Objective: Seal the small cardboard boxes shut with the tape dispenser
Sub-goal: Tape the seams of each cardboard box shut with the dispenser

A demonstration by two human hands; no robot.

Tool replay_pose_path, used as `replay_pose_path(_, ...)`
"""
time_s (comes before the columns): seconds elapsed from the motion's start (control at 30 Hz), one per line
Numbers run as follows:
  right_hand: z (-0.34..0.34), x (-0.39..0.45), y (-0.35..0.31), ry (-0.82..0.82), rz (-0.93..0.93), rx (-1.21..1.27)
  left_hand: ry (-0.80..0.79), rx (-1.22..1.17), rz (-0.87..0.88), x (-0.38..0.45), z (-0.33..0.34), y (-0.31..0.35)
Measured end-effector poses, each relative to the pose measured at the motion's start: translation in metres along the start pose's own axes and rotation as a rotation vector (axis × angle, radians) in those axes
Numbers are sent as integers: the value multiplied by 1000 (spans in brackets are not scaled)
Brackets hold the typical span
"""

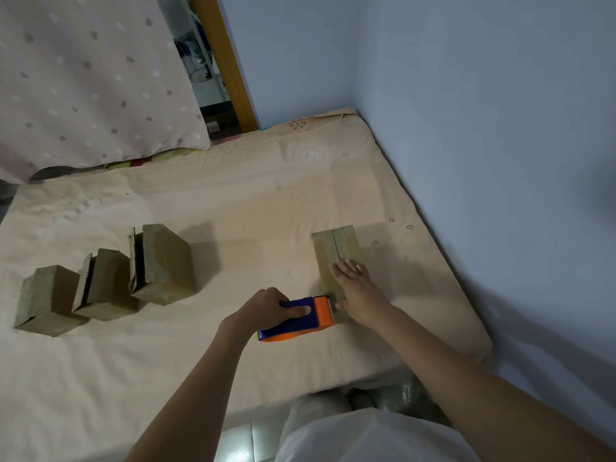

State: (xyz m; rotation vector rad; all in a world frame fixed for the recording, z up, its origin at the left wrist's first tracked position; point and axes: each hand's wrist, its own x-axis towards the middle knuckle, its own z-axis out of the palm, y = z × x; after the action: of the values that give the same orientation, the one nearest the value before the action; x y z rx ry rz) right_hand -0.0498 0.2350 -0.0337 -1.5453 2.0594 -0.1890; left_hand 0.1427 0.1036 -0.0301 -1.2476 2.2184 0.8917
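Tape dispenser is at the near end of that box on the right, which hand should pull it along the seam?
Left. The left hand already grips the tape dispenser, whose orange head sits at the box near end. The right hand lies flat on the flaps, holding them down.

Both forearms extended forward. Left hand (266,306) curled in a grip, thumb lying forward. Right hand (358,288) flat, palm down, fingers straight and together.
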Motion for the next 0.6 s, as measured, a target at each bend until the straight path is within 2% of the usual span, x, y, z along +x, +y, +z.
replay_pose_path(0.13,-1,9,8,-99,4,15,-5,-8,3,-1,1,-1)
replay_pose_path(0.6,2,14,19,-81,2,85,-41,-26,36,-5,-12,-14)
